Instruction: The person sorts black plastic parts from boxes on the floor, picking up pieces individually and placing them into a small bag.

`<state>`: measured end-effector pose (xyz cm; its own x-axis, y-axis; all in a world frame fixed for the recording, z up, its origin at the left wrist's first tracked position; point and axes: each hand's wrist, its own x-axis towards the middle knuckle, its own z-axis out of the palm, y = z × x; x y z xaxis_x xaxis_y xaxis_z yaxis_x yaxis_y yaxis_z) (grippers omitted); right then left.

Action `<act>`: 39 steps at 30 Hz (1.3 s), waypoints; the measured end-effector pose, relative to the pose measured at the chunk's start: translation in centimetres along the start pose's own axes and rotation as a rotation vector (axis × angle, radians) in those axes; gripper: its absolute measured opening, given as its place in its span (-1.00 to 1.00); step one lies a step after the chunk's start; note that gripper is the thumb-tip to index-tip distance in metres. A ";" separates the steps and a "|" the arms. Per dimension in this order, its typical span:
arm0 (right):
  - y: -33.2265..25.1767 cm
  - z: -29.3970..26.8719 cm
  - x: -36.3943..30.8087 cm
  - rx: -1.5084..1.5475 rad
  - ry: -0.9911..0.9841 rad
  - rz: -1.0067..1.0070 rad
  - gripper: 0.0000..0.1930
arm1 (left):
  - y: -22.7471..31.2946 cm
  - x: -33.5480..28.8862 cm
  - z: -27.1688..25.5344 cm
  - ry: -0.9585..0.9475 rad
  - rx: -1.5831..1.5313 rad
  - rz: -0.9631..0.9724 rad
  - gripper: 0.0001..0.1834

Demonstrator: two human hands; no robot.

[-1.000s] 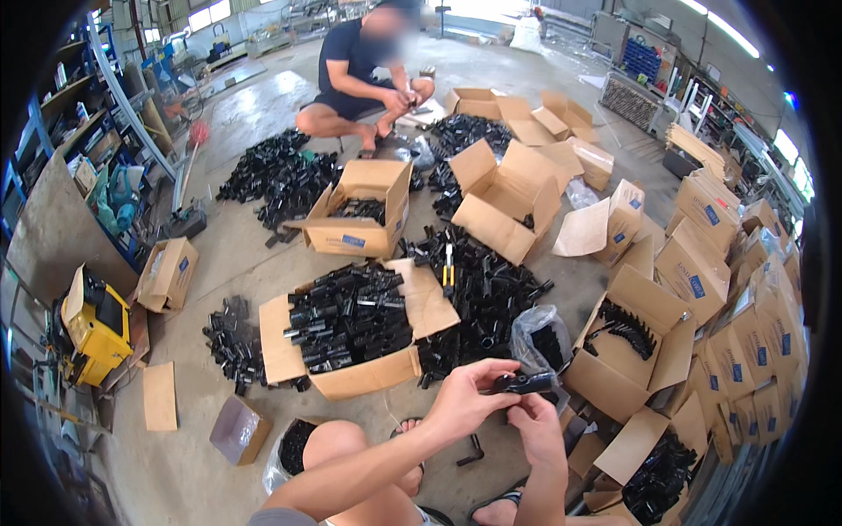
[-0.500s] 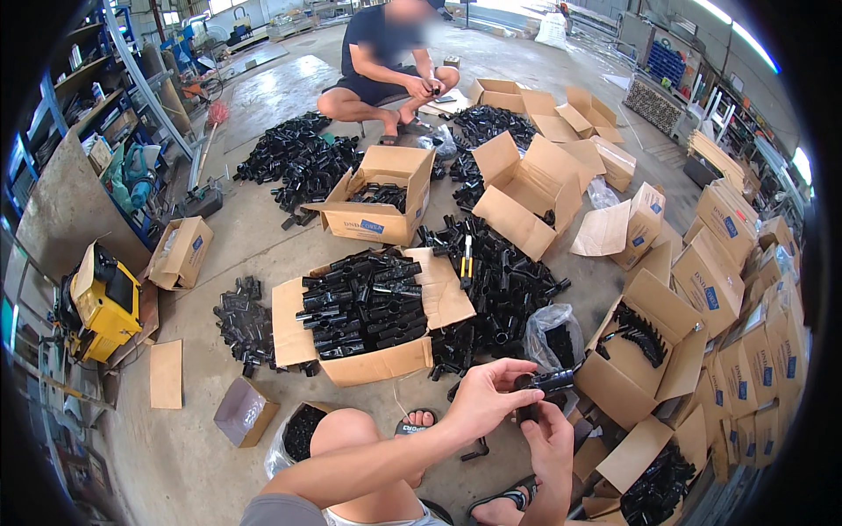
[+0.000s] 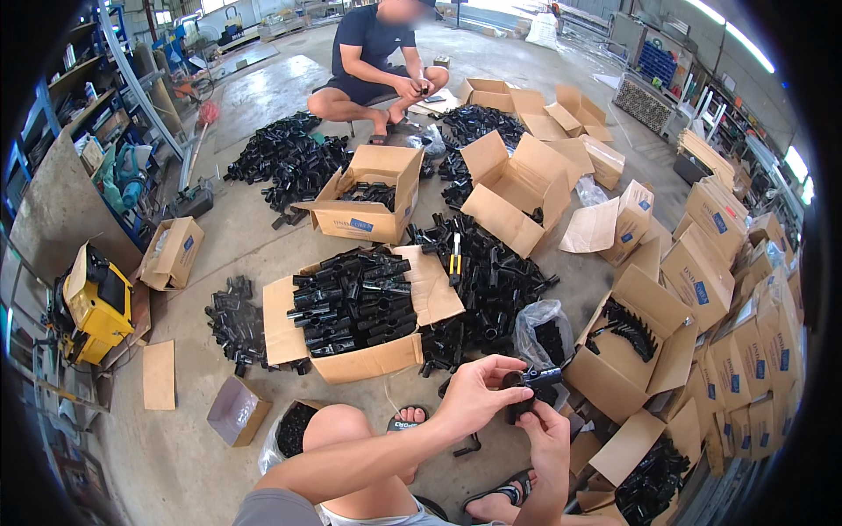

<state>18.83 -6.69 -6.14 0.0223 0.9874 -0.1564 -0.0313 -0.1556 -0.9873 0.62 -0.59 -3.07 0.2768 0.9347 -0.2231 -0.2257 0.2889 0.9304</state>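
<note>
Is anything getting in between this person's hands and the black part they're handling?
Nothing visible does. The left hand grips the black part directly, and the right hand holds it from below with bare fingertips. The clear plastic bag shows beyond the part, not between it and either hand.

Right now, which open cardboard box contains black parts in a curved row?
The open box beyond the right hand, right of the clear plastic bag. Its black parts form a curved row; the packed box holds a dense pile.

Lettering (image 3: 337,222) and blue patches (image 3: 360,225) mark the cartons (image 3: 697,267), white letters (image 3: 406,425) a sandal strap (image 3: 409,420).
</note>
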 end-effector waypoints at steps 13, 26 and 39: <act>0.1 0.0 -0.1 -0.018 -0.059 0.065 -0.65 | -0.4 -0.7 0.4 -0.053 0.163 0.060 -0.49; -0.3 -0.3 -0.6 -0.038 -0.016 0.016 -0.65 | -0.2 -0.7 0.5 -0.067 0.107 0.039 -0.49; -0.4 0.2 -1.1 -0.163 -0.015 0.024 -0.65 | -0.1 -0.3 -0.2 -0.148 0.466 0.233 -0.36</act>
<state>18.67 -7.69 -5.61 0.0087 0.9835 -0.1809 0.1312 -0.1805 -0.9748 0.40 -0.85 -3.14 0.4051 0.9141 0.0170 0.1319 -0.0768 0.9883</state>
